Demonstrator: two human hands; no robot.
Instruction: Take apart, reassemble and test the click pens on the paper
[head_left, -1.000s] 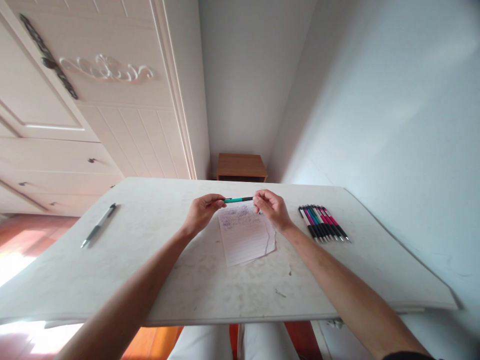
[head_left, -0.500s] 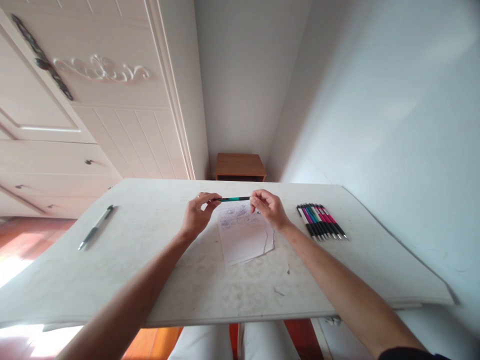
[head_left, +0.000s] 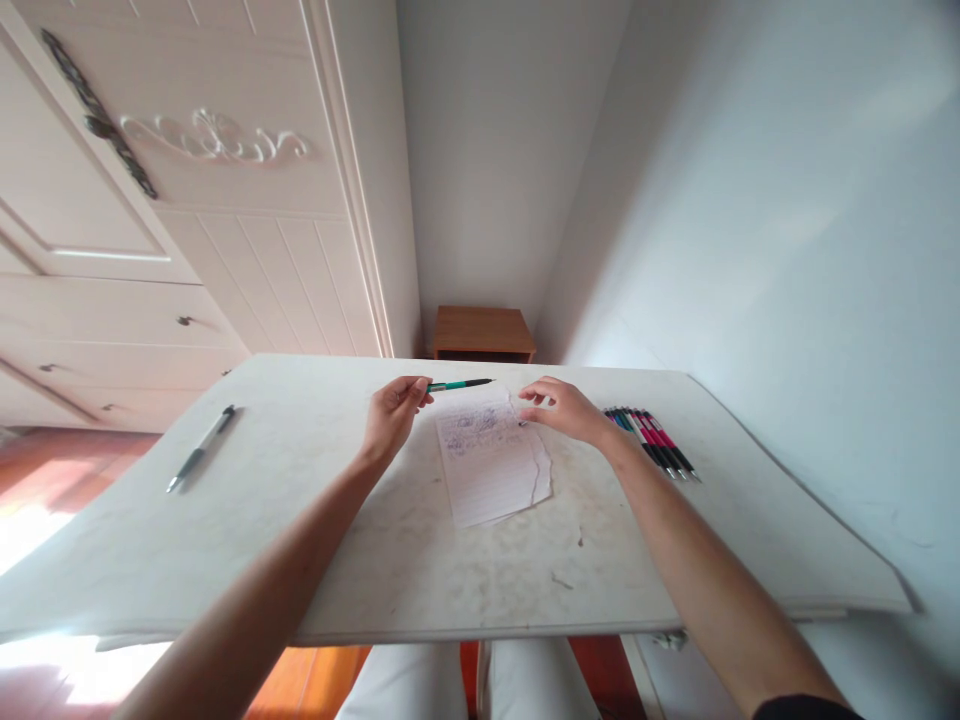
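My left hand (head_left: 392, 415) pinches one end of a teal and black pen (head_left: 459, 385), which sticks out to the right above the table. My right hand (head_left: 568, 409) has its fingers loosely spread and hovers just right of a lined sheet of paper (head_left: 491, 462) with blue scribbles at its top. It holds nothing. A row of several pens (head_left: 654, 439), pink, teal and black, lies right of that hand, partly hidden by my wrist.
A single grey and black pen (head_left: 198, 451) lies near the left side of the white table (head_left: 300, 540). A cream wardrobe (head_left: 187, 200) stands at left, a small wooden stand (head_left: 484, 334) beyond the table, and a white wall at right.
My right hand let go of the teal pen and moved right, opening. My left hand keeps the pen and has lifted it a little.
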